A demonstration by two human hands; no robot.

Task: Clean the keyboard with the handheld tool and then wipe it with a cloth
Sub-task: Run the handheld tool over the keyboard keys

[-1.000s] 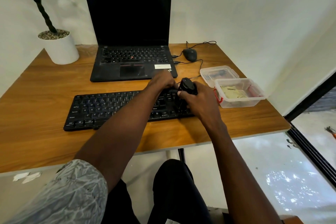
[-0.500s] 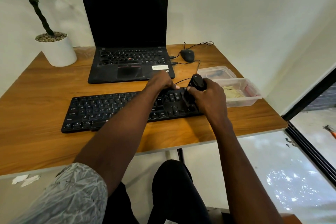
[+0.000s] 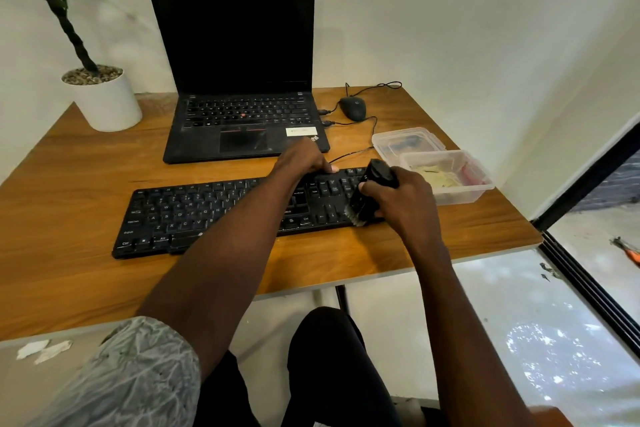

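Observation:
A black keyboard [image 3: 207,215] lies across the wooden desk [image 3: 69,184]. My right hand [image 3: 405,198] grips a black handheld brush tool [image 3: 370,194], tilted, with its bristles down on the keys at the keyboard's right end. My left hand [image 3: 301,159] holds the keyboard's far edge, fingers curled over it, thumb on top. A pale cloth [image 3: 433,177] lies inside a clear plastic box [image 3: 464,191] just right of the keyboard.
An open black laptop [image 3: 239,80] stands behind the keyboard. A wired mouse [image 3: 353,107] and cables lie to its right. A clear lid [image 3: 405,142] sits behind the box. A white potted plant [image 3: 104,100] stands at the back left. The desk's right edge is close to the box.
My right hand has carried the brush from the keyboard's far right corner towards the near edge, bristles sweeping over the keys. My left hand has stayed on the far edge.

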